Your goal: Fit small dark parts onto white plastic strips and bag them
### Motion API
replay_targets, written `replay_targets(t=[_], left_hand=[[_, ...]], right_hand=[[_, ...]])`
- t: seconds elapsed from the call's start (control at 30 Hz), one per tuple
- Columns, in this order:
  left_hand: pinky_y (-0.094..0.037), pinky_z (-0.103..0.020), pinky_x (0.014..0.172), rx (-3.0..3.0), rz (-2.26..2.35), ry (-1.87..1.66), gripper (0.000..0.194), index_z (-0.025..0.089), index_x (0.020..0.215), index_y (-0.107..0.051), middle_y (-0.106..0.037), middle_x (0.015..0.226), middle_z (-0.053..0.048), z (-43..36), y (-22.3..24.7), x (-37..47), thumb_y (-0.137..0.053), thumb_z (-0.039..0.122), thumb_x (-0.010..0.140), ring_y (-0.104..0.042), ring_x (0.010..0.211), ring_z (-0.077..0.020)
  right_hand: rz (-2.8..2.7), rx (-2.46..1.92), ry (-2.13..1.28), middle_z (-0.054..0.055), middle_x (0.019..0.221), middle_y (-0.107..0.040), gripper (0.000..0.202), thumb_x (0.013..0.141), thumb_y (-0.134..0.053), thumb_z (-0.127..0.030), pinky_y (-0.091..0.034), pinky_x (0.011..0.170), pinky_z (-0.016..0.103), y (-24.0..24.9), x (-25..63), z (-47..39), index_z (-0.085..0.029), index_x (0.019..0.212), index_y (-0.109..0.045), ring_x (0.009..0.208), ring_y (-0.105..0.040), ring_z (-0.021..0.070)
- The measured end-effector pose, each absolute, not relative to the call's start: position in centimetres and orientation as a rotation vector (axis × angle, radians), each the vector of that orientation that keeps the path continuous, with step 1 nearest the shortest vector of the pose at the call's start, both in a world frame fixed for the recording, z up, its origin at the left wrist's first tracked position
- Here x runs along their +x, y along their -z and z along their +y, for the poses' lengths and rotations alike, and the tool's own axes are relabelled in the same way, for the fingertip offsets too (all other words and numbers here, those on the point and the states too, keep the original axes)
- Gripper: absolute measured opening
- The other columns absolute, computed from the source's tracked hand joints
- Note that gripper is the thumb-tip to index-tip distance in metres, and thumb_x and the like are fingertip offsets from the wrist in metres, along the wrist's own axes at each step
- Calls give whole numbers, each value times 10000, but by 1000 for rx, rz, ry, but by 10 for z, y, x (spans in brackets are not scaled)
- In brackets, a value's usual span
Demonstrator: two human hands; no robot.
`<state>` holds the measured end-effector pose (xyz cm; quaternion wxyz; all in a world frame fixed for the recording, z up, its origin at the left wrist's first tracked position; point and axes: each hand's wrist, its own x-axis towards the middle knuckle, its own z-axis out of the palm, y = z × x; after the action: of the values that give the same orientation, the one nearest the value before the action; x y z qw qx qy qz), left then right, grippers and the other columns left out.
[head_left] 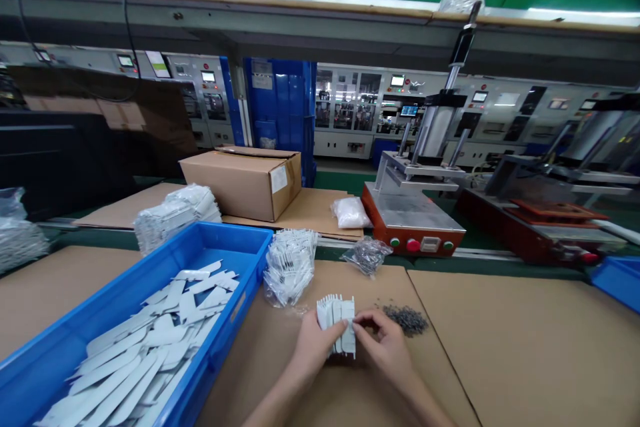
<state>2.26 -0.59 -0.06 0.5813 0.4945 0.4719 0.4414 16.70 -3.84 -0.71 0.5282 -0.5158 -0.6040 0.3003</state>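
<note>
Left hand [313, 343] grips a stack of white plastic strips [338, 323] upright on the cardboard-covered table [525, 340], long axes running away from the person; right hand [383, 340] pinches the stack's right edge, pile of small dark parts [406, 318] just beyond its knuckles.

White ribbed plastic stack [339, 323], upright, handheld

Factory floor, assembly line; long bench covered in cardboard [525, 333]; blue bin [220, 260] full of flat white parts [150, 340]; bagged parts [290, 263] beside it; pile of small dark bits [407, 318]; orange-based press [413, 213] with buttons, second press [545, 207] to right; carton [245, 180] behind; row of grey machine cabinets [360, 110] with control screens across aisle; green ceiling, strip lights.
</note>
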Motion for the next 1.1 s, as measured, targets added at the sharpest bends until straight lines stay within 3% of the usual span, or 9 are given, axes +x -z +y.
replay_targets(t=[0.27,0.47,0.8,0.93,1.03,1.1], left_hand=[[-480,-255,590,1218,1105,-1005,282,94,783,-609,-673,746,-75,-8,-2,22,-667,238,547,-606,706,-217],[-480,-263,590,1174,1207,-1038,323,91,828,-582,-663,763,-82,-4,-2,19,-654,264,565,-606,691,-207],[-472,-263,604,1226,1114,-975,288,97,800,-580,-656,737,-73,-5,-4,16,-658,242,565,-596,677,-194],[-466,-258,602,1231,1127,-982,280,102,802,-575,-652,743,-68,-4,1,19,-653,220,561,-590,684,-190],[-454,-239,589,1263,1160,-978,236,114,780,-579,-647,728,-48,-2,3,18,-630,188,562,-583,672,-175],[-434,-218,549,1343,1204,-941,199,129,746,-586,-636,676,-20,1,4,13,-606,138,548,-572,630,-158]], right_hand=[[-1176,-1186,-927,49,729,-612,245,638,-642,-349,-469,665,285,12,167,-33,-162,766,-547,723,-577,191],[-1320,-1183,-1139,30,681,-604,227,712,-561,-374,-456,616,254,3,171,-35,-148,721,-580,647,-562,160],[-1435,-1237,-977,8,649,-564,213,725,-535,-366,-425,609,235,0,171,-38,-160,676,-551,634,-517,146],[-1397,-1234,-1220,-14,583,-544,224,697,-553,-376,-438,579,230,-1,173,-36,-163,632,-533,587,-526,133],[-1367,-1274,-1350,-35,526,-536,211,697,-543,-367,-433,475,199,4,182,-34,-162,647,-528,477,-518,100],[-1375,-1370,-1330,-56,481,-521,190,704,-521,-359,-354,325,155,9,193,-34,-171,678,-514,346,-467,73]])
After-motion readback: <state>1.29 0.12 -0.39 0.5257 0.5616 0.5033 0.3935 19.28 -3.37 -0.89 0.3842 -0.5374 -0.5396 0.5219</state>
